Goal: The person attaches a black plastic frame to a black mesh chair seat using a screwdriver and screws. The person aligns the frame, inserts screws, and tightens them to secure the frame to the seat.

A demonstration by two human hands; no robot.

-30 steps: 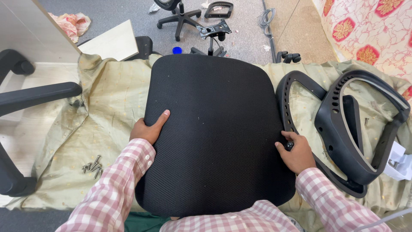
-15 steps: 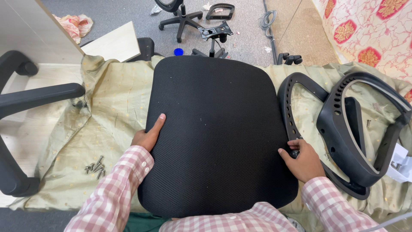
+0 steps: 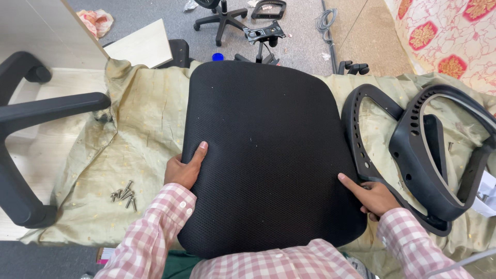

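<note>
A large black mesh chair seat cushion (image 3: 263, 144) lies flat on a table draped with a pale green cloth (image 3: 139, 134). My left hand (image 3: 183, 169) grips the cushion's left edge, thumb on top. At the cushion's right edge my right hand (image 3: 373, 196) holds on, index finger laid on the mesh, other fingers curled under. Both sleeves are pink and white check. A black armrest frame (image 3: 359, 150) lies just right of my right hand.
A second black armrest frame (image 3: 434, 155) lies at the right. Several loose screws (image 3: 124, 194) sit on the cloth at the left. An office chair's black arm (image 3: 46, 111) stands at the left. On the floor beyond are a chair base (image 3: 219, 15) and a metal mechanism (image 3: 263, 32).
My right hand slid down the cushion's right edge, and the small black knob it pinched is no longer visible. The left hand shifted slightly down the left edge. The view moved a little.
</note>
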